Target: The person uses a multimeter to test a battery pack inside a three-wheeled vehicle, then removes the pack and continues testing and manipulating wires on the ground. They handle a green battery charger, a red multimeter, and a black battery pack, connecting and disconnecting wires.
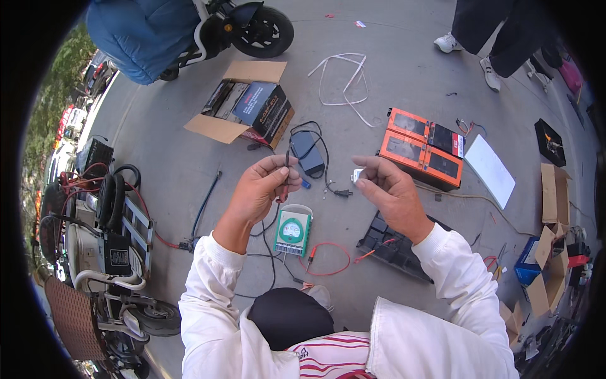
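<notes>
My left hand (265, 183) is closed, its thumb and fingers pinching a thin dark wire-like piece (288, 158) that sticks up. A bit of red shows below the fingers, but I cannot make out what it belongs to. My right hand (394, 199) pinches a small white piece (356, 175), perhaps a connector, at the fingertips. Below and between the hands, an analog meter (293, 230) with a green-and-white case lies on the ground. Its red test lead (344, 249) loops to the right, and dark cables run beside it. Beyond the left hand is a dark charger brick (307, 155) with its cord and plug.
An open carton (243, 129) holding boxed batteries stands ahead. Orange batteries (421, 148) sit at the right near a white panel (489, 169). A black plastic tray (394, 249) lies under my right forearm. Scooters (262, 31) stand ahead and left; another person's legs (489, 41) are far right.
</notes>
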The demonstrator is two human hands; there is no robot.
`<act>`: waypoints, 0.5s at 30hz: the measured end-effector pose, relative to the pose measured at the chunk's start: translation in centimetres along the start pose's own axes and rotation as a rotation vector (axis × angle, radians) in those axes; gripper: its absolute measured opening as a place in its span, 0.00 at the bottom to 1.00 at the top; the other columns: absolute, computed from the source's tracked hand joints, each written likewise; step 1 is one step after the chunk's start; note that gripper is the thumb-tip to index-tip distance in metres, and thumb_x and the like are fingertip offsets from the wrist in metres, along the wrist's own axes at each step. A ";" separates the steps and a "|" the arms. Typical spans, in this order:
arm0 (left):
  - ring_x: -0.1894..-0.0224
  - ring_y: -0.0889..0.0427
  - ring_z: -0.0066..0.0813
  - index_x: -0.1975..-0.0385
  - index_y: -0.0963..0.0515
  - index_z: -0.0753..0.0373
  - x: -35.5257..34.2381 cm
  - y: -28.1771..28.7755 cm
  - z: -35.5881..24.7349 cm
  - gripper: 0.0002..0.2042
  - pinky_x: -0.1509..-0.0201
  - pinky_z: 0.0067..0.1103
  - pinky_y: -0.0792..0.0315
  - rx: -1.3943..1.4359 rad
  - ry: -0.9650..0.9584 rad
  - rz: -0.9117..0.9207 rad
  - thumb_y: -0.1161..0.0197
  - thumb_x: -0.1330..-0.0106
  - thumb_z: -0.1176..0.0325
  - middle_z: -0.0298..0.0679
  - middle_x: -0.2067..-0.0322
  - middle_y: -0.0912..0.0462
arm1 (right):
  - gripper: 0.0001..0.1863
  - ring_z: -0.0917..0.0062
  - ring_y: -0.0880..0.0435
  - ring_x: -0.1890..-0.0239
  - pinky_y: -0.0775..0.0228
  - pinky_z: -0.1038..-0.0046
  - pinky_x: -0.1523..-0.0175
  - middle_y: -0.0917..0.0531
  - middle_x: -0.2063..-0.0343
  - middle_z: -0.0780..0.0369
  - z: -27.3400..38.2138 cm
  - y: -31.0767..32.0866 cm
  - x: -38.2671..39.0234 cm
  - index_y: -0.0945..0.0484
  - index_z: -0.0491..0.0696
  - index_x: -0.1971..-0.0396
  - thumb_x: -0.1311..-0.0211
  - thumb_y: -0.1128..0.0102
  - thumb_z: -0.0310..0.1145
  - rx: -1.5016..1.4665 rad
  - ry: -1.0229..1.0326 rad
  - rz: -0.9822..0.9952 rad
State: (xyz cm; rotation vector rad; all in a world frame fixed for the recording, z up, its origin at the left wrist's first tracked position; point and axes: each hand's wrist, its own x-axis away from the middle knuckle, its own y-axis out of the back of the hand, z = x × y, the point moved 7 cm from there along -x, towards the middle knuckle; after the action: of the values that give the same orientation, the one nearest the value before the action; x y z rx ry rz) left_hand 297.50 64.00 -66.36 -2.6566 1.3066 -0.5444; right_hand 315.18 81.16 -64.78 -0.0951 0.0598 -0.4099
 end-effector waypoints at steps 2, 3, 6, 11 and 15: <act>0.60 0.15 0.28 0.49 0.24 0.69 1.5 -6.8 -1.8 0.12 0.56 0.21 0.21 -0.068 0.057 0.094 0.42 0.28 0.72 0.41 0.62 0.15 | 0.20 0.88 0.26 0.64 0.32 0.82 0.58 0.23 0.66 0.69 3.0 0.1 0.6 0.27 0.40 0.42 0.33 0.40 0.24 -0.089 0.123 -0.003; 0.60 0.15 0.28 0.49 0.24 0.69 2.2 -9.6 -2.2 0.11 0.55 0.22 0.21 -0.112 0.067 0.112 0.42 0.29 0.73 0.41 0.62 0.15 | 0.20 0.88 0.26 0.64 0.31 0.82 0.59 0.22 0.65 0.68 4.1 0.5 1.1 0.27 0.40 0.42 0.33 0.40 0.25 -0.118 0.158 0.000; 0.61 0.15 0.26 0.50 0.24 0.68 3.6 -15.7 -2.8 0.11 0.58 0.21 0.22 -0.208 0.080 0.173 0.41 0.29 0.74 0.40 0.62 0.16 | 0.16 0.88 0.25 0.66 0.30 0.82 0.61 0.19 0.66 0.67 6.9 3.1 3.8 0.24 0.40 0.46 0.32 0.40 0.26 -0.191 0.249 -0.019; 0.67 0.20 0.18 0.50 0.24 0.66 5.4 -23.3 -4.0 0.10 0.66 0.15 0.27 -0.369 0.044 0.222 0.42 0.29 0.73 0.37 0.65 0.17 | 0.08 0.85 0.20 0.70 0.27 0.81 0.63 0.16 0.74 0.64 10.3 9.1 7.7 0.18 0.39 0.62 0.31 0.41 0.30 -0.155 0.363 -0.100; 0.69 0.25 0.14 0.52 0.22 0.64 5.5 -27.5 -4.1 0.09 0.66 0.13 0.32 -0.499 0.060 0.316 0.43 0.29 0.73 0.32 0.67 0.18 | 0.10 0.89 0.26 0.76 0.34 0.83 0.71 0.18 0.77 0.65 10.0 12.0 9.2 0.19 0.41 0.67 0.31 0.40 0.33 -0.220 0.355 -0.045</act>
State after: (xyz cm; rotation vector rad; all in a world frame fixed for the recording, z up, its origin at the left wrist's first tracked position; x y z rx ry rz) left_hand 319.39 76.81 -53.68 -2.7115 2.0630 -0.2825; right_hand 329.15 89.24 -56.45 -0.2400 0.4539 -0.4612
